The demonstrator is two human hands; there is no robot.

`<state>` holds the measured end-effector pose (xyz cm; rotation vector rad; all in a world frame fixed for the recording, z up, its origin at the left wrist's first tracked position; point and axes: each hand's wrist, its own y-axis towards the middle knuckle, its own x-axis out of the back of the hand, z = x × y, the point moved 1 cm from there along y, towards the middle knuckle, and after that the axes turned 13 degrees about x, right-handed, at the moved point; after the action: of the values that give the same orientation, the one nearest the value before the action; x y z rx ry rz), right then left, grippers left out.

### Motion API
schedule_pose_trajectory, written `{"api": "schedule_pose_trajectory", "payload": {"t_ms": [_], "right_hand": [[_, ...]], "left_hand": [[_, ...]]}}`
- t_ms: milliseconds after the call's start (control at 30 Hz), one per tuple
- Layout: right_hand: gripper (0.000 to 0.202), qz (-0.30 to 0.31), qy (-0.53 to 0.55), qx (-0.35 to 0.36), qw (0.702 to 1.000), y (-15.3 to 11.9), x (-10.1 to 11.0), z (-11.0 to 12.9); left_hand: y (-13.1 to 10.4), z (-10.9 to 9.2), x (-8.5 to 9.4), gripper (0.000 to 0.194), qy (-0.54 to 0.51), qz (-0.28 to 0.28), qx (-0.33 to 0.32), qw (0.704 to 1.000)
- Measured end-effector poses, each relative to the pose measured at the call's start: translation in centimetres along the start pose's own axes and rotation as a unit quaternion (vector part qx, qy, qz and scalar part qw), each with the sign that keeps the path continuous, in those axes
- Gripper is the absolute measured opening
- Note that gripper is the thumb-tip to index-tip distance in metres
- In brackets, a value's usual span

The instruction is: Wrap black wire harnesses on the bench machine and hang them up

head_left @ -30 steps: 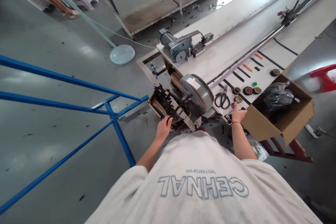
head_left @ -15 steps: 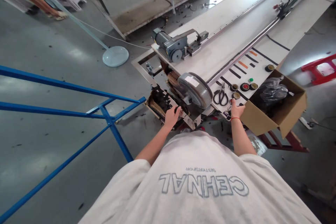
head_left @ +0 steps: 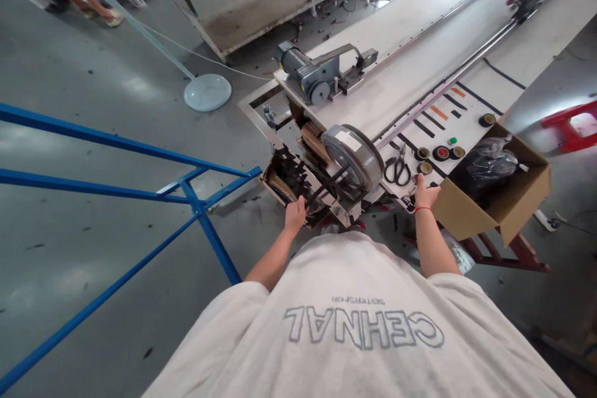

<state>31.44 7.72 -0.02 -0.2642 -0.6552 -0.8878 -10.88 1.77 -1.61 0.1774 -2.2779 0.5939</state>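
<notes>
"Where is the left hand, and what does it hold?"

"The left hand [head_left: 295, 214] is at lower centre, thumb and fingertips pinching the end of a dark strip [head_left: 326, 185]. The strip runs slantwise from the fingertips up to a grey wheel [head_left: 357, 152] at the near end of a long white table [head_left: 396, 84]."

"What is beside that hand?"

"An open box of dark scraps [head_left: 276, 188], just beyond it to the left."

"And the right hand?"

"The right hand [head_left: 425, 193], a red band [head_left: 422, 208] round its wrist, is at the table's near edge, just beside a round roll [head_left: 425, 168]. It is small and seen from above, so I cannot tell whether its fingers close on anything."

"What else is near?"

"Black-handled scissors [head_left: 401, 160] to its left; to its right, an open cardboard carton [head_left: 525, 196] containing a dark plastic bag [head_left: 492, 158]."
</notes>
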Motion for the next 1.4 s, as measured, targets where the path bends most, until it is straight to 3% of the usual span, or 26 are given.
{"api": "schedule_pose_trajectory", "payload": {"t_ms": [100, 200, 400, 600, 933, 1033, 1167, 1267, 1400], "right_hand": [[0.068, -0.003, 0.003, 0.007, 1.000, 0.0, 0.0, -0.1], [0.068, 0.000, -0.003, 0.002, 1.000, 0.0, -0.1, -0.1], [0.072, 0.017, -0.018, -0.021, 0.999, -0.1, -0.1, 0.1], [0.069, 0.013, -0.012, -0.018, 1.000, -0.3, 0.1, 0.5], [0.065, 0.009, 0.013, -0.009, 1.000, -0.3, 0.2, 0.7], [0.064, 0.009, 0.010, -0.008, 1.000, -0.2, 0.1, 0.6], [0.065, 0.006, 0.000, -0.011, 1.000, 0.0, 0.0, 0.2], [0.065, 0.009, 0.003, -0.012, 1.000, 0.2, -0.1, 0.0], [0.065, 0.014, 0.003, -0.011, 1.000, 0.2, -0.1, 0.0]], "left_hand": [[-1.2, 1.9, 0.8, 0.050, 0.043, 0.003, 0.024, 0.999], [-2.4, 2.2, 1.7, 0.042, 0.049, -0.003, -0.019, 0.999], [-3.0, -0.6, 2.7, 0.034, 0.033, -0.004, -0.070, 0.997], [-1.9, -3.6, 2.0, 0.037, 0.036, 0.000, -0.093, 0.995], [0.2, -6.7, 1.0, 0.037, 0.014, -0.003, -0.128, 0.992], [0.2, -6.1, 1.2, 0.038, 0.029, 0.014, -0.131, 0.991], [-0.3, -3.6, 2.1, 0.042, 0.096, 0.052, -0.127, 0.986], [-0.6, -2.3, 2.9, 0.044, 0.113, 0.045, -0.122, 0.985], [-0.7, -2.4, 3.2, 0.044, 0.077, 0.039, -0.105, 0.991]]}}
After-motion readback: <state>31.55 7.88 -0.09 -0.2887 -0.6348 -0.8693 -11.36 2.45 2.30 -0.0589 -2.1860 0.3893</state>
